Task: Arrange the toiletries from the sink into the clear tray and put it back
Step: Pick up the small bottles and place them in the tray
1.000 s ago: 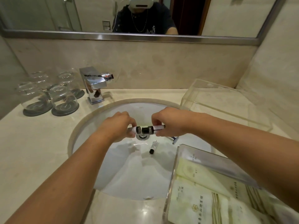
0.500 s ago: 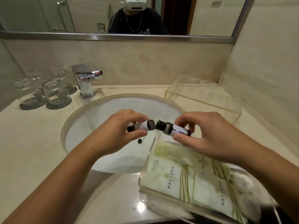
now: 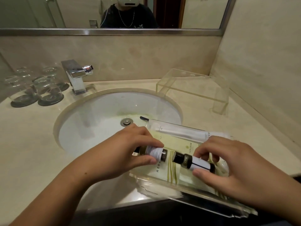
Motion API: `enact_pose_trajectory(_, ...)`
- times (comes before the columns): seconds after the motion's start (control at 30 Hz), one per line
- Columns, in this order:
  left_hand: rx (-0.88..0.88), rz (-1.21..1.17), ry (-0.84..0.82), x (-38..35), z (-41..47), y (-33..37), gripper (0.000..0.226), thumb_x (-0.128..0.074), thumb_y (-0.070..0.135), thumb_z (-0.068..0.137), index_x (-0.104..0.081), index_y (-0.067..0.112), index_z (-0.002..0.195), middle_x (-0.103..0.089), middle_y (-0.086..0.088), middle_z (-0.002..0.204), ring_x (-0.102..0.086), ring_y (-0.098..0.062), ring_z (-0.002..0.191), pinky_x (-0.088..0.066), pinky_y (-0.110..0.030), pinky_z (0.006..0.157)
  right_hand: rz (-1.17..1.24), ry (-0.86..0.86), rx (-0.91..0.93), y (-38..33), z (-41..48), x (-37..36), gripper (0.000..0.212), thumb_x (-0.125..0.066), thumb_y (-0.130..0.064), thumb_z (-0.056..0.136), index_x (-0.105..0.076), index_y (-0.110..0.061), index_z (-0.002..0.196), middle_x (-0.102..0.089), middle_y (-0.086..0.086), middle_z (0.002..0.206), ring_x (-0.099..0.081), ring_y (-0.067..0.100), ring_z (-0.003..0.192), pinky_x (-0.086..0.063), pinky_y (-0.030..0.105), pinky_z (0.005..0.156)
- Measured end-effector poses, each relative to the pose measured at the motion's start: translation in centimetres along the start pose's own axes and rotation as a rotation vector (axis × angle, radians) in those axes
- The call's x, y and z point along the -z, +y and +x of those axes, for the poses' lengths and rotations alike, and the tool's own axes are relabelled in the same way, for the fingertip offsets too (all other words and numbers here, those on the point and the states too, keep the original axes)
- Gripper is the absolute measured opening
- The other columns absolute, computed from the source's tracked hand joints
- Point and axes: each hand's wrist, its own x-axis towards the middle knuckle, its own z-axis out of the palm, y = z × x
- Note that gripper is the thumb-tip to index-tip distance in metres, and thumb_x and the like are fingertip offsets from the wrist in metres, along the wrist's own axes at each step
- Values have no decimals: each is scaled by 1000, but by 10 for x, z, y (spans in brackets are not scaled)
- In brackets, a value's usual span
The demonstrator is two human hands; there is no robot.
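Clear plastic formed the tray at the front edge of the bench, right of the sink, with pale green packets lying flat inside. Above it the left hand gripped a small white-labelled bottle, and the right hand pinched a second bottle, their dark caps pointing at each other, close but apart. One small dark item lay in the sink near the drain
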Motion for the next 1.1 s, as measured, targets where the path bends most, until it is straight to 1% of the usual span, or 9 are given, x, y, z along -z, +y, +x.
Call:
enact_pose_trajectory(0.1, -11, 7, -41, -4, -1, 3, 43, -61, 63, 87, -64, 50, 127, -57, 29, 110, -51, -4, 106, -48, -26, 85, -6, -41, -23, 1, -4, -9, 32, -50, -76, 76, -57, -51, 94, -54, -27, 102, -53, 0, 96, -38, 14, 77)
enact_pose_trajectory(0.17, -18, -11, -47, -5, -2, 5, 41, -64, 63, 86, -66, 48, 125, -60, 29, 111, -53, -5, 106, -49, -28, 85, -14, -56, -37, 1, -6, -14, 37, -47, -79, 74, -55, -52, 97, -51, -29, 106, -52, -2, 95, -39, 16, 82)
enact_pose_trajectory(0.23, -18, -22, -58, -6, -3, 6, 41, -66, 62, 86, -68, 48, 124, -62, 29, 112, -53, -5, 108, -49, -28, 86, -21, -68, -41, 2, -7, -17, 37, -47, -80, 73, -55, -52, 97, -51, -29, 104, -51, -2, 93, -40, 18, 84)
enact_pose_trajectory(0.4, -8, -41, -67, -4, -8, 7, 40, -70, 60, 84, -69, 47, 122, -63, 29, 112, -54, -4, 109, -49, -27, 87, -38, -119, -43, 2, -7, -17, 39, -51, -79, 74, -57, -49, 99, -53, -28, 99, -52, -3, 94, -36, 14, 82)
enact_pose_trajectory(0.5, 5, -61, -60, -3, -10, 9, 36, -73, 57, 84, -71, 46, 118, -65, 29, 110, -56, -1, 107, -50, -25, 86, -31, -139, -39, 2, -7, -18, 39, -51, -79, 75, -56, -50, 100, -54, -28, 98, -53, -2, 94, -40, 16, 84)
enact_pose_trajectory(0.67, 22, -101, -65, -2, -12, 12, 34, -74, 56, 84, -72, 45, 116, -68, 29, 108, -62, -1, 104, -52, -26, 86, -35, -158, -11, 1, -7, -13, 40, -51, -79, 77, -61, -49, 102, -54, -30, 98, -51, -7, 98, -35, 10, 79)
enact_pose_trajectory(0.77, 29, -128, -84, 2, -14, 12, 30, -73, 53, 87, -73, 44, 116, -69, 31, 108, -63, 6, 104, -51, -21, 89, -5, -170, 3, 1, -8, -9, 39, -49, -77, 78, -63, -49, 102, -57, -29, 99, -54, -6, 99, -40, 12, 81)
enact_pose_trajectory(0.87, 41, -153, -93, 5, -14, 12, 25, -73, 48, 88, -74, 43, 113, -70, 29, 108, -65, 6, 104, -51, -20, 89, 1, -174, 9, 2, -8, -9, 38, -47, -76, 79, -62, -50, 101, -58, -30, 100, -55, -6, 99, -41, 13, 80)
enact_pose_trajectory(1.1, 63, -186, -114, 4, -14, 13, 22, -76, 44, 88, -75, 42, 109, -71, 27, 106, -66, 2, 103, -53, -25, 89, 12, -184, 20, 2, -7, -8, 35, -49, -76, 79, -61, -50, 100, -57, -31, 100, -57, -4, 95, -44, 15, 78)
